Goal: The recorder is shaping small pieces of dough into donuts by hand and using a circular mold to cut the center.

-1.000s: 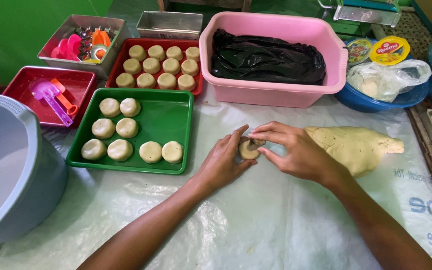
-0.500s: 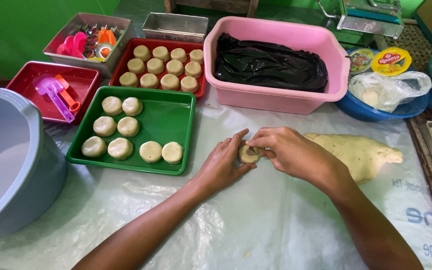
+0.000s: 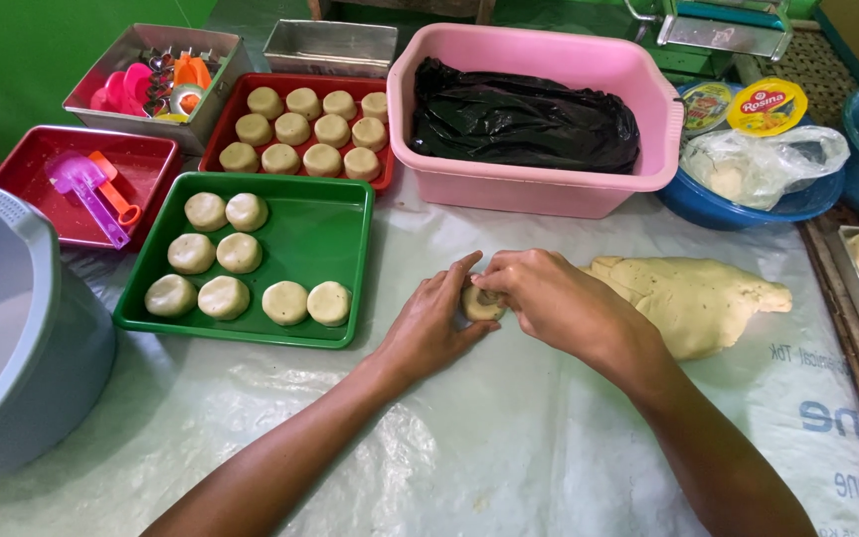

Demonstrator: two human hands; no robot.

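Two hands cup one small dough disc [image 3: 482, 303] mid-table: the left hand [image 3: 436, 328] braces its side while the right hand [image 3: 549, 298] curls fingertips over it, apparently shaping it like the discs on the green tray [image 3: 340, 214].

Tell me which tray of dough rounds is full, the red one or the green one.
The red square plastic tray is full, packed with pale dough rounds. The green square plastic tray beside it has bare space on its right side.
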